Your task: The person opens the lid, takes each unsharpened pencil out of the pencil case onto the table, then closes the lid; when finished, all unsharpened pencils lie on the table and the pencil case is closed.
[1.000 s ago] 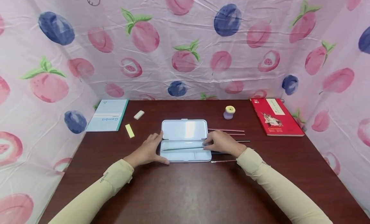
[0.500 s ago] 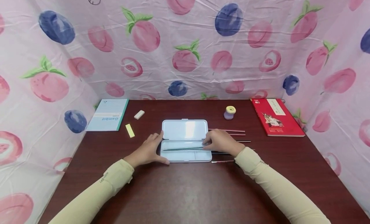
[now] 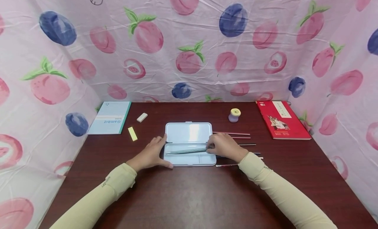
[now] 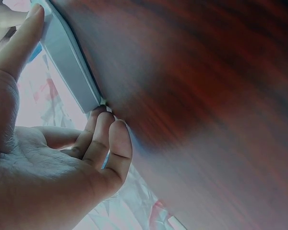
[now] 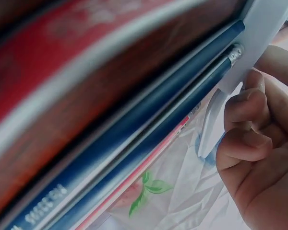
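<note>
An open light-blue pencil case (image 3: 189, 132) lies mid-table, its lid flat behind the tray. My left hand (image 3: 151, 153) grips the tray's left end, thumb along the front and index finger at the back. In the left wrist view, the left hand (image 4: 72, 72) has curled fingers at a corner of the case (image 4: 62, 45). My right hand (image 3: 223, 145) sits at the tray's right end, fingers curled over the ends of two pencils (image 3: 186, 151) lying in the tray. The right wrist view shows blue pencils (image 5: 149, 124) beside that right hand (image 5: 242, 129).
Several loose pencils (image 3: 233, 134) lie on the table right of the case, one (image 3: 226, 165) near my right sleeve. Also on the table are a teal notebook (image 3: 110, 117), a white eraser (image 3: 142, 117), a yellow strip (image 3: 132, 133), a purple sharpener (image 3: 234, 114) and a red book (image 3: 282, 119). Fruit-print cloth walls three sides.
A second, darker pencil now lies beside the teal one in the tray. My right hand has shifted slightly left. The left hand has stayed put.
</note>
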`<state>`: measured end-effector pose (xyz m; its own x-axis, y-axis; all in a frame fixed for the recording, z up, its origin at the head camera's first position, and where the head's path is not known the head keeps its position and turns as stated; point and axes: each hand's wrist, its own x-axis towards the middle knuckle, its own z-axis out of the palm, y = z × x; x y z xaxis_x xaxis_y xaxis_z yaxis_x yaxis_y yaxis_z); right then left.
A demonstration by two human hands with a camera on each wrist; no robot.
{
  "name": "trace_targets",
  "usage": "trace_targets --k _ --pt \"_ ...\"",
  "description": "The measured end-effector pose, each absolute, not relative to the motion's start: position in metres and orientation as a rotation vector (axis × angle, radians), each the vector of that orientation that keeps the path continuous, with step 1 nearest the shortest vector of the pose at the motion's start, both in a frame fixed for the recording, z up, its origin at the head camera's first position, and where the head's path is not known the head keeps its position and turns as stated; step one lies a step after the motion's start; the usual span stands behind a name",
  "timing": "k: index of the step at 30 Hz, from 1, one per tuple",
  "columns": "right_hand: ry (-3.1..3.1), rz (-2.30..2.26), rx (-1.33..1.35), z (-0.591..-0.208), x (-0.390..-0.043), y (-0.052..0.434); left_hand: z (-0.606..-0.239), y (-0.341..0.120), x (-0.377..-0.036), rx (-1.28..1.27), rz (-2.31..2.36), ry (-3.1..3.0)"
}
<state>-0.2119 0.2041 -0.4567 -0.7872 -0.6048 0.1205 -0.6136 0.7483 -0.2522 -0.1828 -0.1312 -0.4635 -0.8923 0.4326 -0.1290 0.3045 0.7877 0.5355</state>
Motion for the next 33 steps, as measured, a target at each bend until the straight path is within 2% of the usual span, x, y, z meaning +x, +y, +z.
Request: trace_targets --k 11,33 --pt "-2.994 0.499 0.925 -0.451 -0.207 0.201 -0.463 -0.131 -0.182 0.574 0.758 2.731" --pt "-2.85 0.454 0.952 -0.45 -0.195 0.206 -0.462 -0.13 -0.18 0.561 0.766 2.736"
